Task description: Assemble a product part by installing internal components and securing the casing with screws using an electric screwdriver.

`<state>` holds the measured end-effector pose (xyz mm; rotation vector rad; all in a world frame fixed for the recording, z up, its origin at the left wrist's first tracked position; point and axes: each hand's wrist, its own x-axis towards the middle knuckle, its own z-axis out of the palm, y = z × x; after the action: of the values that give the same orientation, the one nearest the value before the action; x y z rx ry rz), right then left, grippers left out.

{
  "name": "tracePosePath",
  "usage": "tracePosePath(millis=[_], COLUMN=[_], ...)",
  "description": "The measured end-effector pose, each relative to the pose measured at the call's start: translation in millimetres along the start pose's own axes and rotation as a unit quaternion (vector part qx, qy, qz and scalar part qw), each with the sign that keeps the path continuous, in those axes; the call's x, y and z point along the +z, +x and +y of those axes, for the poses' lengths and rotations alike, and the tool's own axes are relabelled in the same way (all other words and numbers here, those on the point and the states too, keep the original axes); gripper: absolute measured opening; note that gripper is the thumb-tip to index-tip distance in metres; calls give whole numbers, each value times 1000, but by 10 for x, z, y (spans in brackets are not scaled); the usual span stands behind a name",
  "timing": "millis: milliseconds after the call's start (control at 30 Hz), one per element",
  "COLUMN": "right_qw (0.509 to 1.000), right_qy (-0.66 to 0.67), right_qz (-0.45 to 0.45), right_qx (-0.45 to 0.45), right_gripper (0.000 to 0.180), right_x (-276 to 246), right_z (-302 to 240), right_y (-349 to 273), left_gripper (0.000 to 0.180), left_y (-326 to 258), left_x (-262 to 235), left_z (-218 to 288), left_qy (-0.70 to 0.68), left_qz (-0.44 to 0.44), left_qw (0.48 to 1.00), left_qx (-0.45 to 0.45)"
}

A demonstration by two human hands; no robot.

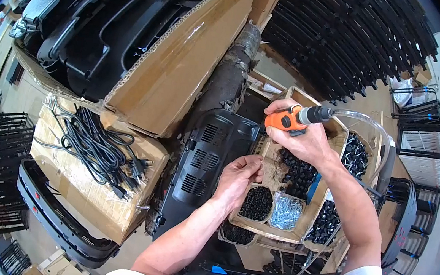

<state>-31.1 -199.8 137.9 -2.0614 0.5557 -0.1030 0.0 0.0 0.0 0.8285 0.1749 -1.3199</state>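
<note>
My right hand [311, 144] is wrapped round an orange air screwdriver [287, 119], with a clear hose [369, 119] running from its end. The tool lies over the seam between a black vented plastic cover [204, 152] and a divided wooden parts tray [311, 222]. The screwdriver's tip is hidden from view. Just to the left, my left hand [237, 177] is closed in a pinch above the tray's edge; whatever its fingertips hold is too small to make out. Below it sit compartments of small black screws [256, 203] and silver screws [287, 212].
Larger black pieces [297, 174] fill another compartment. A tall carton [178, 71] of black plastic shells rises at the left, beside black power cords [99, 146] on a cardboard box [61, 164]. Stacked black frames [350, 35] stand at the far side.
</note>
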Motion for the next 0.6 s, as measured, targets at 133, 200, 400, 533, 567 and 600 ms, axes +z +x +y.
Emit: tracePosePath(millis=[133,200,400,533,567,600], right_qw=[1000,998,998,995,992,993], right_qy=[2,54,-32,-73,-104,-100], right_qz=[-13,-10,-34,-42,-36,-34], right_qx=[-23,-16,-38,-54,-55,-59], right_gripper=[45,47,51,48,48,49], right_x=[23,7,-166,-97,-124,-134], right_z=[31,-54,-79,78,53,-17], right_y=[35,35,169,323,316,305], left_gripper=[22,21,30,36,36,34], left_y=[4,-9,101,393,445,541], left_x=[40,61,105,292,384,401], left_z=[74,132,791,1321,1376,1457], left_qy=[-27,-5,224,650,728,785], left_qz=[24,27,61,98,89,77], left_qw=[999,999,966,733,647,594], left_qx=[18,28,115,174,210,161])
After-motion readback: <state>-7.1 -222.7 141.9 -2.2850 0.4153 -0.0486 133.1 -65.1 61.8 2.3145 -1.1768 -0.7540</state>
